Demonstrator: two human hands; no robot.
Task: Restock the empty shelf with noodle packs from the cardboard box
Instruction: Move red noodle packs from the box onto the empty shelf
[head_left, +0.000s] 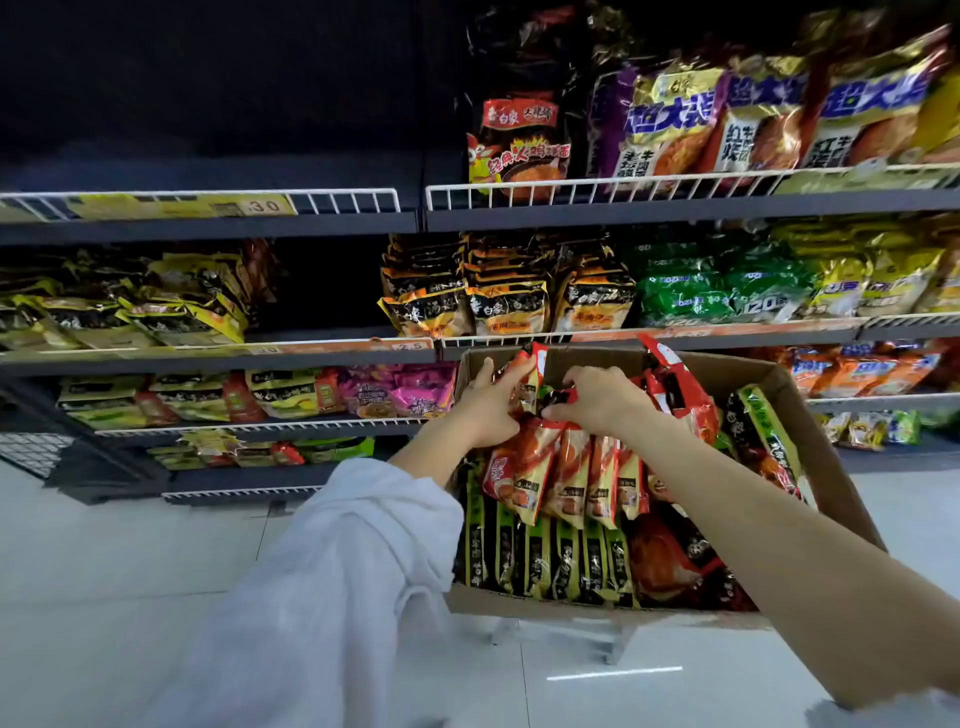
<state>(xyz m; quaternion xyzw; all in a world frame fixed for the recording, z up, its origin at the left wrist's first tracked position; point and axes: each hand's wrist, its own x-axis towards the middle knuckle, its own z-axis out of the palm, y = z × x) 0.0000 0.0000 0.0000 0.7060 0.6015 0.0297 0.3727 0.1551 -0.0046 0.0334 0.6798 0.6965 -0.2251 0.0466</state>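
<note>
Both hands are down in the cardboard box (810, 426), which sits in front of the shelving and is packed with noodle packs. The left hand (485, 410) is at the far left of the box, its fingers (506, 376) stretched up along an upright red pack (530, 382) and its thumb raised, so the fingers look more laid against that pack than curled round it. The right hand (597, 397) comes in from the right, knuckles up, fingers curled down and pinching the dark top edges of a bunch of red-and-orange noodle packs (561, 473) that hang in a row beneath both hands. Below that row, green-and-black packs (550, 561) stand on edge along the near wall of the box, and more red packs (675, 395) lean against the right side with a green-edged one (763, 426) beside them. A white sleeve (353, 561) covers the left forearm; the right forearm is bare. Above and behind, the top-left shelf (208, 228) is dark and bare behind its white wire rail, with a yellow price strip (182, 208) at the front. To its right stand a black-and-red pack (519, 140) and purple-and-gold bags (753, 119). The shelf below carries yellow-and-black packs (156, 306), orange-and-black ones (504, 296) and green ones (717, 291). Pale floor tiles (130, 561) run beneath.
</note>
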